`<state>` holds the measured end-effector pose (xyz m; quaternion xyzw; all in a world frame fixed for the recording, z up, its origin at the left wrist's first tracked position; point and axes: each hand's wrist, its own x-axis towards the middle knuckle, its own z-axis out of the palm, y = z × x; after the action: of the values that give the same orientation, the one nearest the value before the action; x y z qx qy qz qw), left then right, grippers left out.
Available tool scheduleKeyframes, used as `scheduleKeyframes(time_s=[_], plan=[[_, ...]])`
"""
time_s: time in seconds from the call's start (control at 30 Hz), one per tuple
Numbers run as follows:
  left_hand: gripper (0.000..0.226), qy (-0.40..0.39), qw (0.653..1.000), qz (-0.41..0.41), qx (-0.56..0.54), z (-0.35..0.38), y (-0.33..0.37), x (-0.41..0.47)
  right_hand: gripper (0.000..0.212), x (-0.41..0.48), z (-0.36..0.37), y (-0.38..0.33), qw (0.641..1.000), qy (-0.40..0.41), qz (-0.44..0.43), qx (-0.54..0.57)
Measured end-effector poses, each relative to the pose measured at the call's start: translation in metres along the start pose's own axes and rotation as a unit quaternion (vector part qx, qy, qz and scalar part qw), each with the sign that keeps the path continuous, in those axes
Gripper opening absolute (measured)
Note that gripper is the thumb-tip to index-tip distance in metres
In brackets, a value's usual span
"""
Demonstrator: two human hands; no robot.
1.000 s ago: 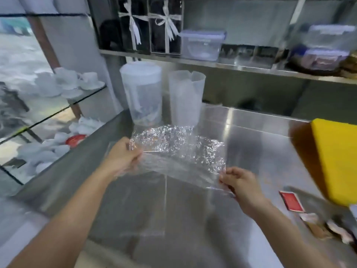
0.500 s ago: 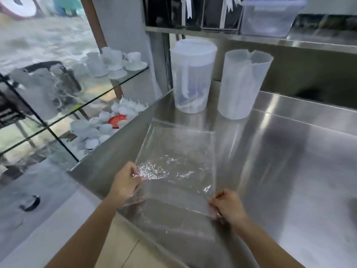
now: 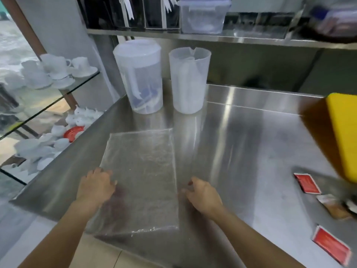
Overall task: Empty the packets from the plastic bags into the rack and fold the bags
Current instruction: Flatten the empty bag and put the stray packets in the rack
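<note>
A clear plastic bag [image 3: 143, 171] lies flat on the steel counter [image 3: 241, 142], its near end overhanging the counter's front edge. My left hand [image 3: 96, 187] rests at the bag's left edge with fingers spread. My right hand [image 3: 202, 194] hovers at the bag's right edge, fingers apart and holding nothing. Red packets [image 3: 307, 183] [image 3: 331, 246] and a brown packet [image 3: 334, 207] lie loose at the right of the counter.
Two translucent jugs [image 3: 138, 78] [image 3: 189, 80] stand at the back of the counter. A yellow block [image 3: 343, 132] sits at the right edge. Glass shelves with white cups [image 3: 56, 72] are on the left. A steel shelf with a clear box [image 3: 202, 14] runs above.
The bag was held up crumpled between both hands, then lowered and spread flat on the counter. Both hands have let go of its edges and opened.
</note>
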<state>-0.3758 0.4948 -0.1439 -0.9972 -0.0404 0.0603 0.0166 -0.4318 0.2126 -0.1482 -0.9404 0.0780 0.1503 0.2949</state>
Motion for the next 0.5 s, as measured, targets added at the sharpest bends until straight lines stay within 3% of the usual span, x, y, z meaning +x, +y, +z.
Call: scheduleKeyframes(time_s=[0.07,0.27,0.5], plan=[[0.033,0.008,0.999,0.035,-0.004,-0.021,0.039,0.006,0.035,-0.005,-0.021,0.021,1.0,0.022,0.005,0.002],[0.055,0.014,0.97,0.19,-0.154,-0.045,0.201,-0.008,0.028,-0.039,-0.082,0.11,0.987,0.134,0.092,0.017],[0.062,-0.019,0.903,0.415,-0.108,-0.002,0.358,-0.074,0.043,-0.111,-0.097,0.218,0.951,0.265,0.153,-0.044]])
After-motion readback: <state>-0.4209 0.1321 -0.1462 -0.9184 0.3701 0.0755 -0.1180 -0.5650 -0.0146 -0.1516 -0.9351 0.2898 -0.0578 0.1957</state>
